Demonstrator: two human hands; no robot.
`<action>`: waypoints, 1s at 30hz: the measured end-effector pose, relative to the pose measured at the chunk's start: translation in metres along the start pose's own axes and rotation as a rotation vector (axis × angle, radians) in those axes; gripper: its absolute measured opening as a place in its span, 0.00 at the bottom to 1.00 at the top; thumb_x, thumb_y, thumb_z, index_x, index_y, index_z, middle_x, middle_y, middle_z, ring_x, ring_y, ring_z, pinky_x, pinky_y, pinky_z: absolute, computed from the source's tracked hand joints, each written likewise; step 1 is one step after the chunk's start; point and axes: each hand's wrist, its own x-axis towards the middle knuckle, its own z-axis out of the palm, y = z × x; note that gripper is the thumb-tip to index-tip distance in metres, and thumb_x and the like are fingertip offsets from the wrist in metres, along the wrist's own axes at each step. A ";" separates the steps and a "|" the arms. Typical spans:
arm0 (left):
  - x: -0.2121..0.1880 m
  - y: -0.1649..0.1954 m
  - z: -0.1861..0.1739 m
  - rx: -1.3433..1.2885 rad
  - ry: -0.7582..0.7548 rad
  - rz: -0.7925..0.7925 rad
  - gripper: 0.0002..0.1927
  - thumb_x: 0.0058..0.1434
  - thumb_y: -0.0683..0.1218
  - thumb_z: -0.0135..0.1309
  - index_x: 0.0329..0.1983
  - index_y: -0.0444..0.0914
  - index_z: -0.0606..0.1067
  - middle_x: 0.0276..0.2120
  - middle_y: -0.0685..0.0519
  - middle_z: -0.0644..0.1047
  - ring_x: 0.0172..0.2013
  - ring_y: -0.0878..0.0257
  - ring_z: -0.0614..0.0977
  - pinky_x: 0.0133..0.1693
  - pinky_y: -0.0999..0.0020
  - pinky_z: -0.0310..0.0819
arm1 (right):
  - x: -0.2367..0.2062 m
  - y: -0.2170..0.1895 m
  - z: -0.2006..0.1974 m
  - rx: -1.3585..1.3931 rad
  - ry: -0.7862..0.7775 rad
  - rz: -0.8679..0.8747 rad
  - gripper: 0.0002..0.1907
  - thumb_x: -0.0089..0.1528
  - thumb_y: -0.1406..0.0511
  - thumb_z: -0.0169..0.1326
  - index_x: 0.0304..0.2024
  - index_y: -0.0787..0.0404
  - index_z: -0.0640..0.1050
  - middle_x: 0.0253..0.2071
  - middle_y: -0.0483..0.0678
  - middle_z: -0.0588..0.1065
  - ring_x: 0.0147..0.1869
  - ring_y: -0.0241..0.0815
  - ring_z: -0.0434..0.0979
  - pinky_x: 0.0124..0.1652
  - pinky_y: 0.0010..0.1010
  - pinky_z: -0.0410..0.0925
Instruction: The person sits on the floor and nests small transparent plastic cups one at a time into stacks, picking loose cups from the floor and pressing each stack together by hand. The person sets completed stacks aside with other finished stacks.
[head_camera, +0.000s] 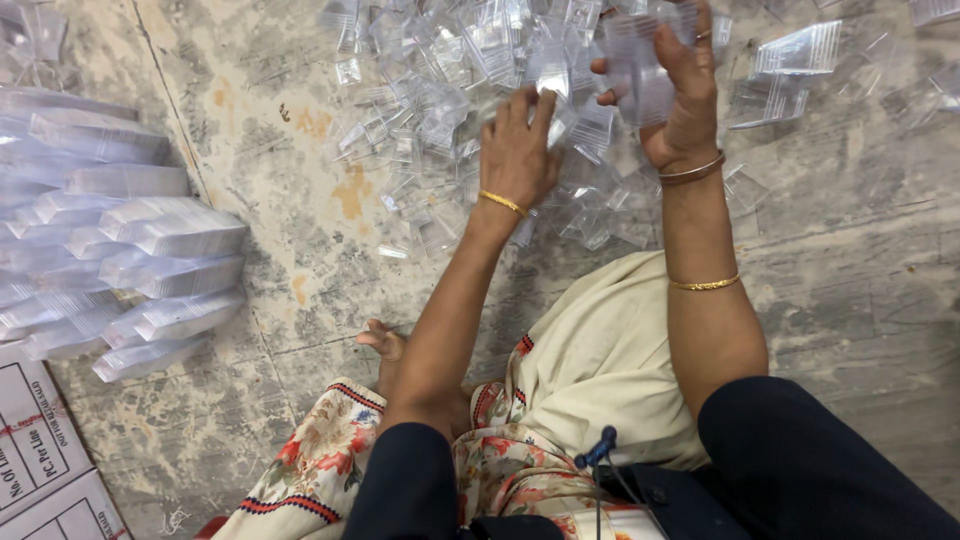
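Nearest the camera are two dark sleeves and a lap covered in cream cloth (600, 370) with a flowered, red-trimmed hem. A small dark clip with a thin wire sits at the lower edge of that cloth. A bare foot (385, 345) shows beside the left forearm, resting on the stained, cracked stone floor (300, 130).

At the lower left corner lie white printed cards (40, 450). Beyond them, along the left edge, bundles (150, 240) of clear bags are stacked in overlapping rows on the floor.

Farther out, both arms stretch forward. The left hand (518, 150), with a gold bangle at the wrist, is spread flat, fingers apart, palm down on a heap (440, 90) of loose small clear bags; it presses on them without gripping any. The right hand (680, 95), wearing a copper bangle at the wrist and a gold one lower on the forearm, is raised just above the heap with its fingers closed on a small stack (640, 60) of clear bags, held upright. The heap spreads across the far floor, with a few single bags (800, 50) lying apart to the right.
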 end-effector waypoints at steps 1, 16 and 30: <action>0.001 -0.003 0.005 0.095 0.058 0.023 0.36 0.45 0.46 0.69 0.59 0.41 0.70 0.55 0.46 0.69 0.51 0.48 0.78 0.46 0.49 0.73 | 0.001 0.001 -0.001 -0.006 0.033 0.009 0.23 0.73 0.62 0.58 0.68 0.51 0.66 0.58 0.59 0.75 0.50 0.56 0.84 0.38 0.40 0.79; 0.017 0.013 -0.065 -0.779 -0.170 0.393 0.53 0.49 0.32 0.52 0.78 0.41 0.45 0.73 0.42 0.56 0.70 0.41 0.63 0.67 0.50 0.68 | -0.010 -0.009 0.031 -0.856 -0.444 0.162 0.39 0.64 0.60 0.64 0.74 0.56 0.64 0.69 0.42 0.69 0.74 0.39 0.63 0.70 0.33 0.58; -0.017 -0.043 0.013 -0.108 0.048 0.158 0.28 0.46 0.35 0.54 0.52 0.45 0.70 0.40 0.53 0.79 0.43 0.56 0.82 0.52 0.42 0.69 | -0.008 -0.024 0.034 -0.245 -0.158 0.210 0.32 0.57 0.64 0.65 0.61 0.46 0.66 0.50 0.47 0.74 0.48 0.46 0.79 0.40 0.35 0.74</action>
